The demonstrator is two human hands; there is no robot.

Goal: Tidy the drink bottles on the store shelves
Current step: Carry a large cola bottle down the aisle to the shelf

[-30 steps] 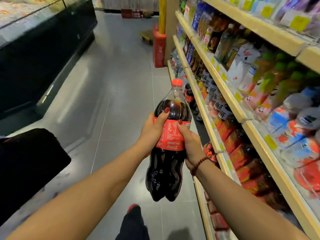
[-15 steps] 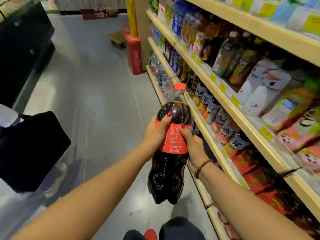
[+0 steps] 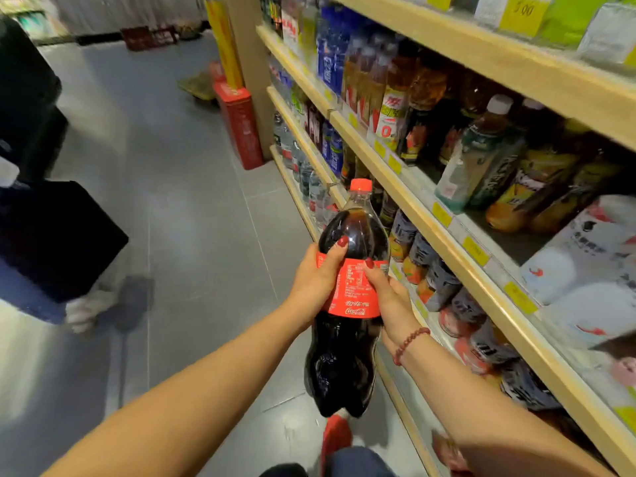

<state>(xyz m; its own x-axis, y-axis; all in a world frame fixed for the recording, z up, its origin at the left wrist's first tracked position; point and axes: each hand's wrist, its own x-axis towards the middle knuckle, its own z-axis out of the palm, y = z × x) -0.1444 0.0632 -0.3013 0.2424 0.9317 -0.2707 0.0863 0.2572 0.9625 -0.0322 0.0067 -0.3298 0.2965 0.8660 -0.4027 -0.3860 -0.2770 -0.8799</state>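
Both grips clamp on the big cola bottle (image 3: 339, 366) at its red label (image 3: 351, 304): left hand (image 3: 318, 273) on the left side, right hand (image 3: 387, 294) on the right. It stands upright, cap (image 3: 360, 184) up, over the floor (image 3: 192, 235). Shelves (image 3: 457, 251) lie just right, nearer the right hand.

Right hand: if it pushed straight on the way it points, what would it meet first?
The bottle that the right hand grips, then the left hand on its far side. Beyond looks like open floor, though depth is unclear.
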